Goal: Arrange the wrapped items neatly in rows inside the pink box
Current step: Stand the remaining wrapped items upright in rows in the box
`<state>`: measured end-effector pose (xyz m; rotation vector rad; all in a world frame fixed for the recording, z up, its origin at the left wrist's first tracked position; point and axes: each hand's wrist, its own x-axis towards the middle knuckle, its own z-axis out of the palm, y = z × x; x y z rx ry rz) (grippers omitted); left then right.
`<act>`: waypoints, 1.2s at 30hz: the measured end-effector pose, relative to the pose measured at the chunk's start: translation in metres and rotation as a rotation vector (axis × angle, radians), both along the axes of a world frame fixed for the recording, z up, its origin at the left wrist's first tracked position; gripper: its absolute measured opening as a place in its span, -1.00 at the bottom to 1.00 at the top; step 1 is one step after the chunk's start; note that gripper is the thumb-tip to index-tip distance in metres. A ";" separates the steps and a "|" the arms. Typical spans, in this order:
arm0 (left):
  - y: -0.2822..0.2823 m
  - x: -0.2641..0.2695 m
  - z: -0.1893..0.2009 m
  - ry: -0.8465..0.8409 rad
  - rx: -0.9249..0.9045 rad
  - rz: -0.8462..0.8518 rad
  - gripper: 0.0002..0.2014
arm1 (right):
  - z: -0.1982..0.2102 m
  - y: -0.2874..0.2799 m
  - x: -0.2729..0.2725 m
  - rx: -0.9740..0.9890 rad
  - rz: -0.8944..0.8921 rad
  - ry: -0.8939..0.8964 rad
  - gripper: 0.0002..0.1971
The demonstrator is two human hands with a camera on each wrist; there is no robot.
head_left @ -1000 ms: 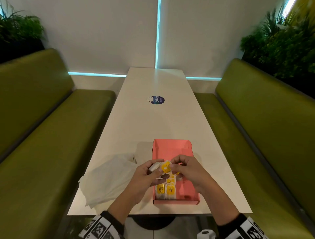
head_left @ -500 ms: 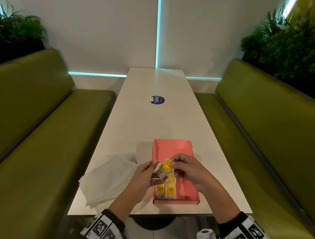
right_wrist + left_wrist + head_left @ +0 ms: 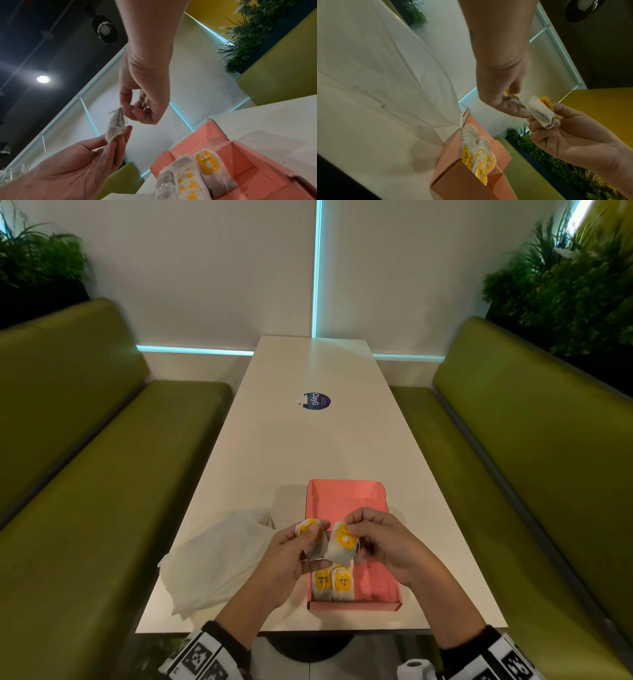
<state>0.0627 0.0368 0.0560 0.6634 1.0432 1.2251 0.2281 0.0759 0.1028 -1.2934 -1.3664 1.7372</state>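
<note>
Bench seat (image 3: 85,474) in green is running along the left of the long white surface (image 3: 308,446). White bag (image 3: 219,563) is lying crumpled on the surface, its edge just beside the left wall of the pink box (image 3: 346,494). Left hand (image 3: 291,553) is hovering over the box's near left part, thumb and fingers curling round a white packet (image 3: 310,530) with a yellow label. Right hand (image 3: 387,542) is hovering next to it over the box, fingertips pinching the top edge of a second packet (image 3: 342,542), which is hanging down with its yellow label facing up; the lower end is touching the left fingers (image 3: 120,140). Packed packets (image 3: 334,583) are lying side by side in overlapping rows against the near left corner of the box; the far part and right side are showing bare pink floor. Round dark sticker (image 3: 317,401) is sitting farther along the surface. Second green seat (image 3: 534,474) and plants (image 3: 565,285) are filling the right.
</note>
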 end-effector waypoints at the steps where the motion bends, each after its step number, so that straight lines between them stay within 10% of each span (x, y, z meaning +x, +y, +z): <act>1: 0.001 0.000 0.000 0.002 -0.008 0.032 -0.77 | 0.001 -0.001 0.002 0.015 0.056 0.000 -0.79; 5: 0.002 -0.002 0.001 0.025 0.034 0.149 -0.79 | 0.005 0.000 0.008 0.104 0.118 -0.024 -0.77; 9: 0.000 -0.003 0.002 0.202 0.140 0.219 -0.79 | 0.000 0.010 0.007 0.512 -0.459 -0.315 -0.79; 14: 0.001 -0.003 -0.002 0.310 0.265 0.288 -0.73 | 0.008 0.001 0.013 0.342 0.337 -0.395 -0.82; 18: 0.001 -0.003 0.000 0.431 0.306 0.262 -0.72 | 0.002 0.006 0.006 0.610 -0.051 -0.613 -0.93; 23: 0.001 -0.001 0.002 0.460 0.276 0.132 -0.74 | 0.008 0.000 0.006 0.506 0.244 -0.581 -0.77; 36: -0.003 0.004 0.004 0.573 0.360 -0.072 -0.81 | 0.009 -0.002 0.003 0.460 0.011 -0.340 -0.82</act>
